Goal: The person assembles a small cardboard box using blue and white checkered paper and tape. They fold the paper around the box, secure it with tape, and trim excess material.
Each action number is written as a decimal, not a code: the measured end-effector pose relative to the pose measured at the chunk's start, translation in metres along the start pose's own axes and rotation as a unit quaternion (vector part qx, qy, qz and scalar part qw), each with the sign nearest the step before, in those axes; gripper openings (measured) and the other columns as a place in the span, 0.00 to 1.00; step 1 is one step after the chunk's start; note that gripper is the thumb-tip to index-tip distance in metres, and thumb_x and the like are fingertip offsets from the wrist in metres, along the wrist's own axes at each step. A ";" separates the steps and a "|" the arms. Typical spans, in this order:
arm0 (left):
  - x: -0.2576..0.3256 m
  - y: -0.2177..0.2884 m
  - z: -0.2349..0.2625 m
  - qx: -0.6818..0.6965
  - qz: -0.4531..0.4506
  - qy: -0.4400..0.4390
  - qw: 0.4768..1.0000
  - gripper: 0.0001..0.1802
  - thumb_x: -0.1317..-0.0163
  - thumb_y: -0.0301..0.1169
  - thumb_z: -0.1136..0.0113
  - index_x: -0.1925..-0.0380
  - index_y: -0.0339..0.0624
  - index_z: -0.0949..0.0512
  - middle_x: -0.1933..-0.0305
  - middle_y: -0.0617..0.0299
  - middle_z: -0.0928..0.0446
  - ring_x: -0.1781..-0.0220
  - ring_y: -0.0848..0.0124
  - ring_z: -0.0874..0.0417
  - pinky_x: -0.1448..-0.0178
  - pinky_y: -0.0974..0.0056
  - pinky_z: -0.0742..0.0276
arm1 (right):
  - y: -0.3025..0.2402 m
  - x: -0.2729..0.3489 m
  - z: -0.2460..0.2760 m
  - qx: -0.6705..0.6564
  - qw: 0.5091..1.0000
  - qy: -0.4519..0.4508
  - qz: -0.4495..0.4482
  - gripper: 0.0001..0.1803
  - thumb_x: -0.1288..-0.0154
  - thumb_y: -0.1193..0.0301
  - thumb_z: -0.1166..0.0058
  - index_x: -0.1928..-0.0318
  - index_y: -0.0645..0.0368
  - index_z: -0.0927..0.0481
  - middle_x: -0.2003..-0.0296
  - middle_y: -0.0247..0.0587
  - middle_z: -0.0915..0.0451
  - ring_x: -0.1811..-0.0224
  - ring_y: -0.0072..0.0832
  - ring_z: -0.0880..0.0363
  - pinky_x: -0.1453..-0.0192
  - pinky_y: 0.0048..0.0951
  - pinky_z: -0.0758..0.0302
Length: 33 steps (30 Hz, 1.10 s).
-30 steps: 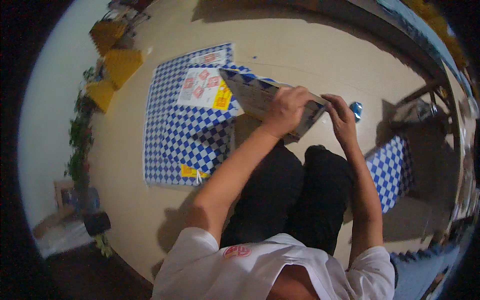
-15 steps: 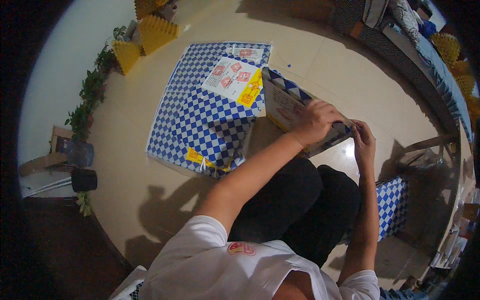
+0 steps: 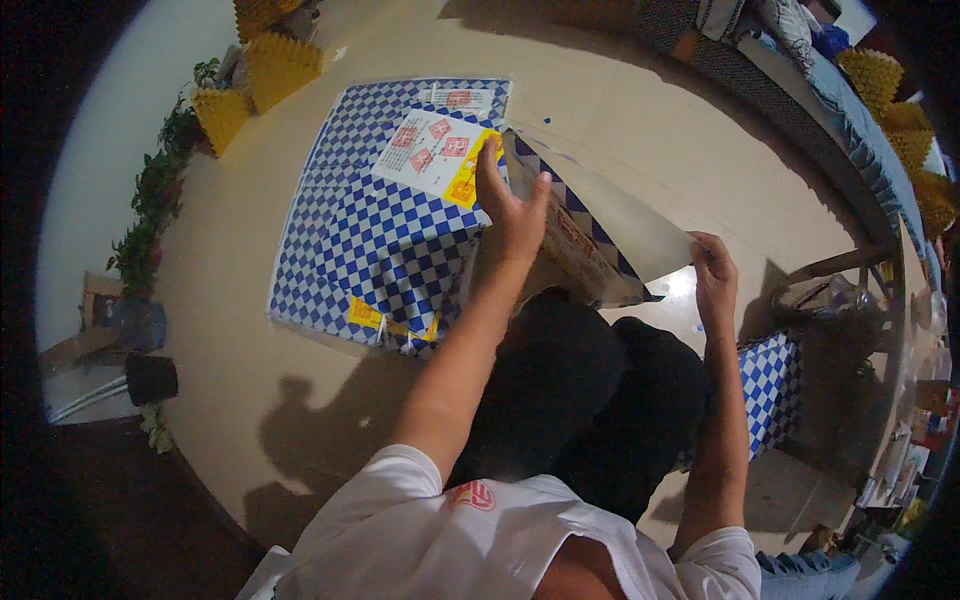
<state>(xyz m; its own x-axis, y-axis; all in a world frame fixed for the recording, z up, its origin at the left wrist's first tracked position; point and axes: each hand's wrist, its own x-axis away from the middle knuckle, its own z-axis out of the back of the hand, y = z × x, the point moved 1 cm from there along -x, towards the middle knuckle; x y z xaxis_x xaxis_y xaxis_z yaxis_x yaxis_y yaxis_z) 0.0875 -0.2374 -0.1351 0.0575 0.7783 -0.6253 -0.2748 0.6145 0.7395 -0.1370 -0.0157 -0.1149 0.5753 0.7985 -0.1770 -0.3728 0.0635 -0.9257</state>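
A packet [image 3: 575,235] in blue-and-white check, with a printed pale side, stands tilted on edge in front of my knees. From its upper edge a translucent triangular sheet [image 3: 635,215] stretches toward the right. My right hand [image 3: 714,278] pinches the far right corner of that sheet. Over the packet's left end is my left hand [image 3: 513,215], its thumb and fingers stretched apart; whether it touches the packet I cannot tell. Just left, a checked bag [image 3: 395,235] with a white-and-yellow printed label [image 3: 437,155] lies on a larger checked sheet [image 3: 350,120].
Another blue-and-white checked piece [image 3: 768,390] rests by my right forearm, beside a wooden-legged table [image 3: 905,330]. Green plants [image 3: 150,215] and yellow zigzag-edged pieces [image 3: 285,70] line the left wall. A dark sofa [image 3: 670,30] stands at the far right.
My left hand has let go of the packet's middle and moved left, its fingers spreading. The translucent sheet now stands out from the packet, its corner in my right hand. The view has shifted slightly.
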 end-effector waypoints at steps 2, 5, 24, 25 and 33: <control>-0.007 -0.018 -0.005 0.106 0.089 -0.029 0.990 0.39 0.38 0.37 0.33 0.30 0.36 0.39 0.27 0.44 0.38 0.24 0.53 0.39 0.22 0.53 0.46 | -0.001 0.001 0.003 -0.010 1.000 -0.010 -0.021 0.10 0.25 0.75 0.49 0.48 0.64 0.21 0.55 0.37 0.18 0.49 0.24 0.22 0.43 0.26 0.28; -0.024 -0.044 -0.011 0.212 0.198 -0.110 0.951 0.36 0.34 0.43 0.38 0.32 0.35 0.36 0.31 0.44 0.34 0.27 0.52 0.35 0.24 0.54 0.42 | -0.006 0.004 0.004 -0.020 0.999 -0.025 -0.026 0.10 0.25 0.75 0.48 0.48 0.63 0.21 0.55 0.37 0.18 0.50 0.24 0.22 0.43 0.26 0.28; 0.024 0.014 0.007 0.160 0.238 -0.132 0.949 0.30 0.32 0.45 0.38 0.37 0.38 0.29 0.35 0.47 0.30 0.33 0.55 0.30 0.28 0.56 0.38 | -0.021 -0.022 0.044 0.041 0.996 -0.047 -0.058 0.13 0.25 0.68 0.46 0.48 0.60 0.16 0.55 0.36 0.15 0.55 0.22 0.21 0.49 0.23 0.26; 0.026 0.014 0.008 0.172 0.251 -0.136 0.943 0.28 0.32 0.43 0.38 0.38 0.39 0.28 0.36 0.48 0.29 0.34 0.56 0.29 0.28 0.56 0.37 | -0.025 -0.020 0.047 0.068 0.993 -0.061 -0.081 0.12 0.25 0.68 0.46 0.48 0.59 0.16 0.55 0.36 0.15 0.54 0.22 0.21 0.49 0.23 0.26; 0.025 0.024 0.011 0.244 0.269 -0.135 0.922 0.26 0.31 0.38 0.40 0.36 0.39 0.29 0.36 0.50 0.26 0.33 0.59 0.27 0.29 0.58 0.35 | -0.076 -0.038 0.023 0.327 0.928 -0.180 0.016 0.16 0.33 0.71 0.42 0.45 0.55 0.16 0.49 0.47 0.16 0.48 0.44 0.16 0.43 0.39 0.22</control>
<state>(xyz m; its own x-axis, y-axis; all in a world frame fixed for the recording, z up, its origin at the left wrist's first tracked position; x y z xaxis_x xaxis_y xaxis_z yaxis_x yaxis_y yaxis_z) 0.0929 -0.2020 -0.1303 0.2940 0.9506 -0.0995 0.1280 0.0640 0.9897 -0.1475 -0.0372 -0.0305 0.3206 0.9467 0.0318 -0.8150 0.2928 -0.5000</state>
